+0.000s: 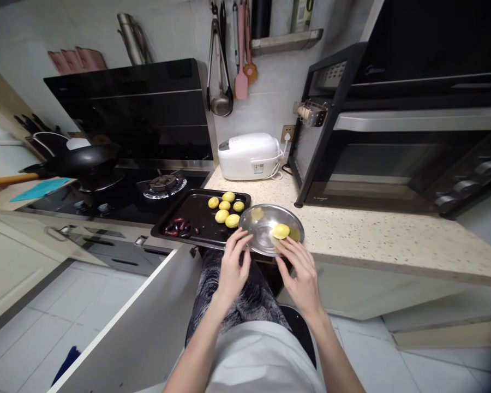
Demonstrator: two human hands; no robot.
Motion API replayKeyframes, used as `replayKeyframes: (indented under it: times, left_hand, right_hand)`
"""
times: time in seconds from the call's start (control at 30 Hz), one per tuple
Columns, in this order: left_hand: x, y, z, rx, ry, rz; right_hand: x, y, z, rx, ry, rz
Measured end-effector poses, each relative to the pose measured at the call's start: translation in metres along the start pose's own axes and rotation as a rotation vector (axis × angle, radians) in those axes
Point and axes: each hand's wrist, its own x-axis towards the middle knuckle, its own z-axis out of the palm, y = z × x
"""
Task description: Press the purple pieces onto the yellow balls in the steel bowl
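A shallow metal bowl (259, 232) stands on the counter's front edge, beside the right end of a black baking tray (204, 232). One yellow fruit (280, 231) is in the bowl, with the fingertips of my right hand (300, 270) at its lower edge; the fingers are apart. My left hand (235, 265) is at the bowl's left front rim, fingers spread and nothing in them. Several yellow fruits (222, 216) lie on the tray's right part. Several small dark red pieces (180, 227) lie at its left front.
Behind the bowl stands a white rice cooker (249, 157). A black oven (393, 169) is on the counter (352, 234) at right. At left is a gas stove (163, 184) with a black wok (85, 158). An open cabinet door (135, 327) juts out below the tray.
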Motion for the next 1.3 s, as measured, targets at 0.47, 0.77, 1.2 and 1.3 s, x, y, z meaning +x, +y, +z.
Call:
replayKeyframes:
  times: [0.47,0.77,1.2,1.3]
  left_hand:
    - [0.089,-0.068,-0.019,0.465,-0.396,-0.125]
    - [0.08,-0.071,-0.019,0.436,-0.069,-0.157]
    - [0.103,-0.02,0.032,0.144,-0.564,-0.039]
    - [0.107,-0.018,0.044,0.269,-0.63,-0.091]
  right_hand:
    - [-0.011,-0.008,0.005,-0.005,0.036,-0.038]
    - [-0.008,-0.003,0.015,-0.033,0.121,-0.086]
    - [-0.011,-0.007,0.005,0.004,0.117,-0.056]
    - [-0.011,-0.006,0.004,0.005,0.112,-0.052]
